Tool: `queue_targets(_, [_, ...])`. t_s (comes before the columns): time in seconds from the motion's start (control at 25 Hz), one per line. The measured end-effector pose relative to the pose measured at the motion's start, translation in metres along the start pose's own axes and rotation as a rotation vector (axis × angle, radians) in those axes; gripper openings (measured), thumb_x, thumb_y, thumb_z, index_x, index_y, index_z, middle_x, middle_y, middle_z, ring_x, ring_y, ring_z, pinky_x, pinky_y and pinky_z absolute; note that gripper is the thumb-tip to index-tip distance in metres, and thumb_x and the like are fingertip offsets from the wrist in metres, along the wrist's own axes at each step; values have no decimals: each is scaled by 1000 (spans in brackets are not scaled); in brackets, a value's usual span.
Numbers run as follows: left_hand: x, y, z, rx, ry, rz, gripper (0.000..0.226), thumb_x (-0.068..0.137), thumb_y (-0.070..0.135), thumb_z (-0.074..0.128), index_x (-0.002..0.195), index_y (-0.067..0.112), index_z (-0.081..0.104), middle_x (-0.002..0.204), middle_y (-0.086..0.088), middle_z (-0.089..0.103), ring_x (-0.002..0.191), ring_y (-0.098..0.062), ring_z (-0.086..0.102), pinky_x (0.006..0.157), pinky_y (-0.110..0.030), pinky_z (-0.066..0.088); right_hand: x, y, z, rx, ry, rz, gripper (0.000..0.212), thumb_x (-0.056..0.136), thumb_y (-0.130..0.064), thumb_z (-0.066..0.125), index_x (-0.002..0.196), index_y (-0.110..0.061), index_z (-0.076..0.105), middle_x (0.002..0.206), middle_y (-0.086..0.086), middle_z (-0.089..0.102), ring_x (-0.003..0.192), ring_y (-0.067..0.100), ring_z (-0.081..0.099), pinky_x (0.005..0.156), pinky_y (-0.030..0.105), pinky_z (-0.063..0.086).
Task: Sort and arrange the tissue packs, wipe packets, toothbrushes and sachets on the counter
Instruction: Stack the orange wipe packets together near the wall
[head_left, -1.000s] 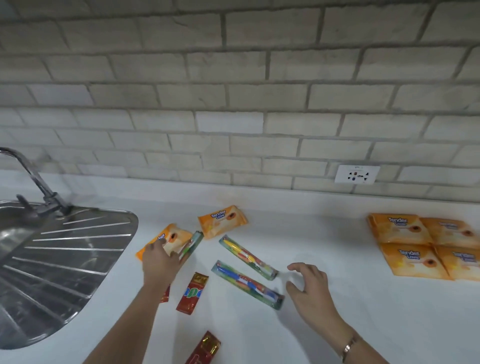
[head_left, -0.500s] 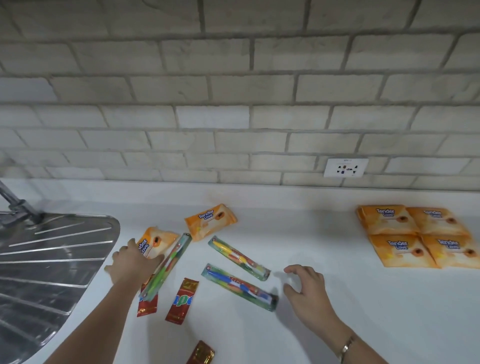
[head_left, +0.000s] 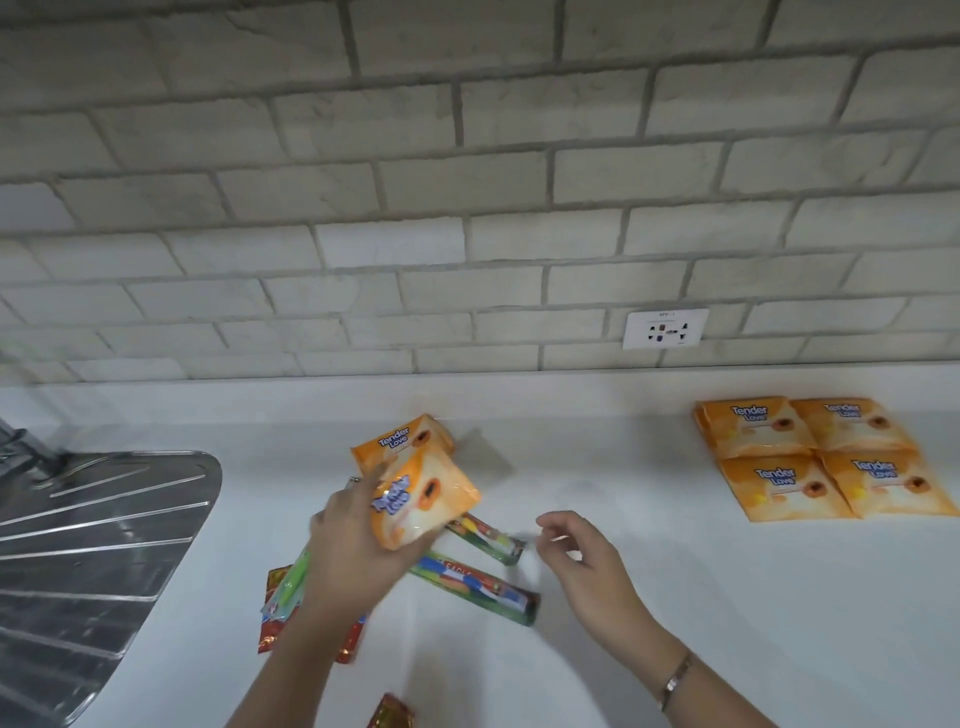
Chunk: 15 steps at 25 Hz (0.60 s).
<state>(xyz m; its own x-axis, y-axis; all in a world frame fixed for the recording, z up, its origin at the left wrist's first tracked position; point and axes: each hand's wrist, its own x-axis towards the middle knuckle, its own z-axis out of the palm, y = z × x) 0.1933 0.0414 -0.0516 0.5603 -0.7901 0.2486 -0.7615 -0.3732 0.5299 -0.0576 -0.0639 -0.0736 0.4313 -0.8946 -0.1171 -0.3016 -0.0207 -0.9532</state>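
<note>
My left hand (head_left: 358, 545) holds an orange wipe packet (head_left: 426, 499) lifted above the white counter (head_left: 649, 597). Just behind it a second orange packet (head_left: 402, 439) lies flat. Two packaged toothbrushes (head_left: 485, 535) (head_left: 478, 587) lie diagonally under and right of that hand; a third, green one (head_left: 288, 587) lies left of my wrist over red sachets (head_left: 272, 631). Another red sachet (head_left: 392, 714) sits at the bottom edge. My right hand (head_left: 587, 566) hovers to the right of the toothbrushes, fingers curled apart, holding nothing.
Several orange packets (head_left: 821, 457) lie in a neat block at the right, near the wall. A steel sink drainboard (head_left: 88, 545) fills the left side. A white wall socket (head_left: 665, 328) sits in the brick backsplash.
My left hand has picked up the orange packet from beside the drainboard and carried it right, above the toothbrushes. My right hand stayed in about the same spot.
</note>
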Motion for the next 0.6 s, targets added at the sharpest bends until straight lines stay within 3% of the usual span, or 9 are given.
queue_targets(0.16, [-12,59,39,-91,-93,150,97,58,71,79,142,34,47,122,17,64,118,-14,57,99,-41,45,-1,-16,-18,335,-24,62,22,92,-33,73,112,-24,70,93,-7,74,88,11,69,85,31,56])
queue_targets(0.4, [-23,140,81,-75,-115,270,94,62,74,75,143,34,48,126,20,60,122,-11,52,102,-41,41,-1,-3,-70,533,86,153,14,98,-9,66,111,-6,71,101,12,79,96,27,77,81,38,64])
queue_targets(0.52, [-26,164,105,-64,-135,233,95,63,74,73,145,34,44,142,17,49,133,-10,40,109,-38,37,0,12,-102,603,179,195,12,98,-5,66,108,-1,70,100,19,78,92,33,77,78,38,65])
queue_targets(0.6, [-31,181,126,-216,-181,88,97,64,71,73,147,31,42,146,16,42,136,-9,32,112,-34,32,2,23,-124,617,254,227,10,98,-2,65,106,0,69,99,21,77,90,36,77,77,39,65])
